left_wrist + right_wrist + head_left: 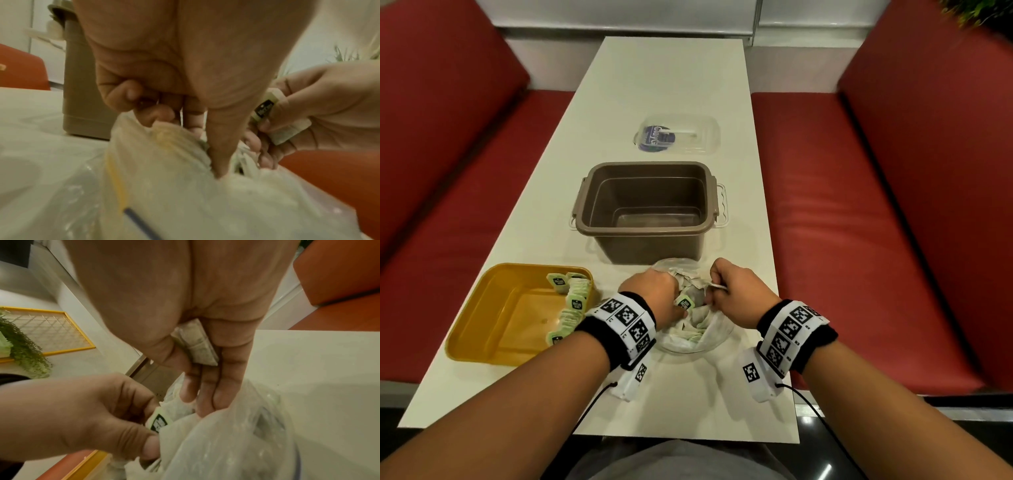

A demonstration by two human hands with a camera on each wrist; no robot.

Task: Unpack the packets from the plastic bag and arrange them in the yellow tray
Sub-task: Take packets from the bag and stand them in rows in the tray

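Note:
A clear plastic bag (709,337) of packets lies on the white table between my hands. My left hand (657,291) reaches into the bag's mouth and pinches a pale green packet with a black label (686,304). In the right wrist view that labelled packet (160,422) sits between the left thumb and fingers. My right hand (736,291) is at the bag's right rim and grips a white packet (195,344) against its palm. The yellow tray (482,301) sits to the left, with a row of packets (575,301) standing along its right side.
A brown plastic tub (650,209) stands just behind the bag. Farther back is a clear lidded box (678,135). Red bench seats (859,240) flank the narrow table on both sides. The tray's left part holds no packets.

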